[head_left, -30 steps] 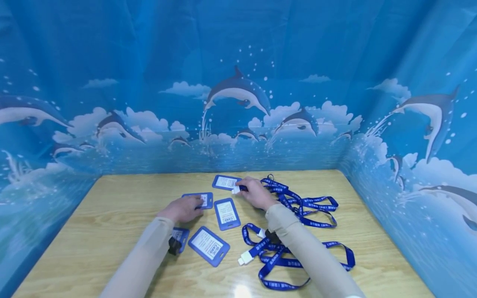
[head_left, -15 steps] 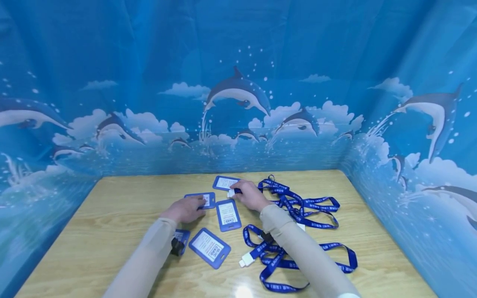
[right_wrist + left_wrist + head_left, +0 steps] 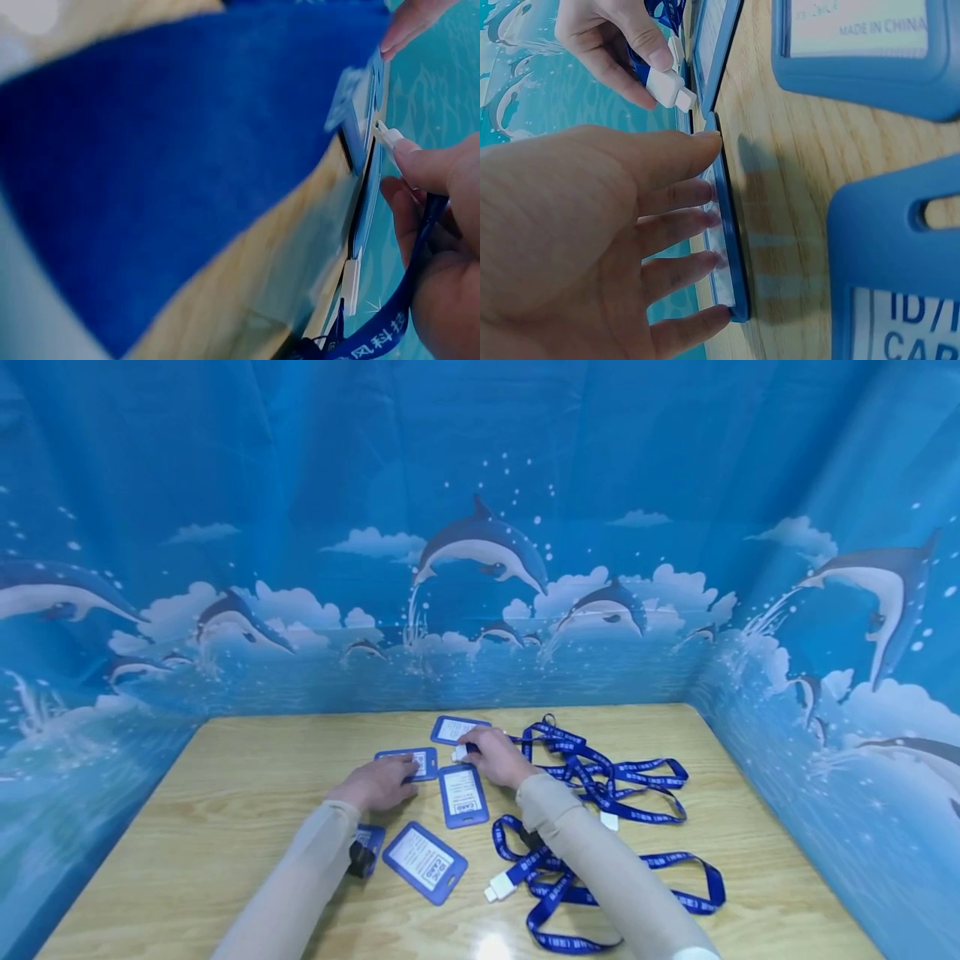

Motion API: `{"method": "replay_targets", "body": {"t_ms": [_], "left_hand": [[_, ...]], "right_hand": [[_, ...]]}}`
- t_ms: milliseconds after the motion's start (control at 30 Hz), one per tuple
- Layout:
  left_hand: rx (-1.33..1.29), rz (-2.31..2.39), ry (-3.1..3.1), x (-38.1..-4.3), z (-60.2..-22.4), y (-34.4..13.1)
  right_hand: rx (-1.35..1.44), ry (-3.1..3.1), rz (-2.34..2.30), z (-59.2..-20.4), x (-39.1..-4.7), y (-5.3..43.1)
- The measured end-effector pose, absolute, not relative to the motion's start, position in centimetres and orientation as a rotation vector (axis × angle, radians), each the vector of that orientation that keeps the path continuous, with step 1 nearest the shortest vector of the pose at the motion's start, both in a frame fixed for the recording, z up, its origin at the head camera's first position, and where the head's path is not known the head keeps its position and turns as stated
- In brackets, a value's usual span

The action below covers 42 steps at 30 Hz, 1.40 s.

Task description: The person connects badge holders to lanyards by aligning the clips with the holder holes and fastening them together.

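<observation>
My left hand rests its fairly straight fingertips on a blue ID badge holder lying on the table. In the left wrist view its thumb touches the end of that holder nearest my other hand. My right hand pinches the white plastic end of a blue printed lanyard between thumb and fingers. This white end sits just beyond the holder's slotted end, apart from it. A second badge holder lies behind the right hand, and a third lies in front of it.
Nearer the person lie another badge holder and one partly hidden by the left wrist. Tangled lanyards spread at right, with more loops under the right forearm. A dolphin-print curtain borders the wooden table.
The right hand has moved left and slightly nearer the person, carrying the lanyard's white end closer to the holder under the left hand. The left hand stays on its holder.
</observation>
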State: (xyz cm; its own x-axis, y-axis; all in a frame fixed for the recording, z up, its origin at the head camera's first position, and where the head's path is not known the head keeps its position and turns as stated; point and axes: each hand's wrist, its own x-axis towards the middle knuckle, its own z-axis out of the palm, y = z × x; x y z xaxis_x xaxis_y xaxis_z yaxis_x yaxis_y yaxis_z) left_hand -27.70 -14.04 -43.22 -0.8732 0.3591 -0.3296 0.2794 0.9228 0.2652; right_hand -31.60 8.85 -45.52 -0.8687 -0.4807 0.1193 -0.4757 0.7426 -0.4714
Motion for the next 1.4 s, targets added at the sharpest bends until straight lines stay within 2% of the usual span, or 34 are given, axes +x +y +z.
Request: {"method": "replay_targets", "body": {"t_ms": [667, 933, 1400], "left_hand": [[0.481, 0.277, 2.726, -26.9, -43.4, -13.5], [0.500, 0.283, 2.704, -26.7, -43.4, -13.3], [0.557, 0.371, 2.520, -28.0, -43.3, -13.6]], "right_hand": [[-0.824, 2.886, -0.654, -45.9, -31.7, 7.4], [-0.745, 2.921, -0.688, -45.7, -32.0, 6.8], [-0.671, 2.953, -0.718, -46.2, -32.5, 6.3]]}}
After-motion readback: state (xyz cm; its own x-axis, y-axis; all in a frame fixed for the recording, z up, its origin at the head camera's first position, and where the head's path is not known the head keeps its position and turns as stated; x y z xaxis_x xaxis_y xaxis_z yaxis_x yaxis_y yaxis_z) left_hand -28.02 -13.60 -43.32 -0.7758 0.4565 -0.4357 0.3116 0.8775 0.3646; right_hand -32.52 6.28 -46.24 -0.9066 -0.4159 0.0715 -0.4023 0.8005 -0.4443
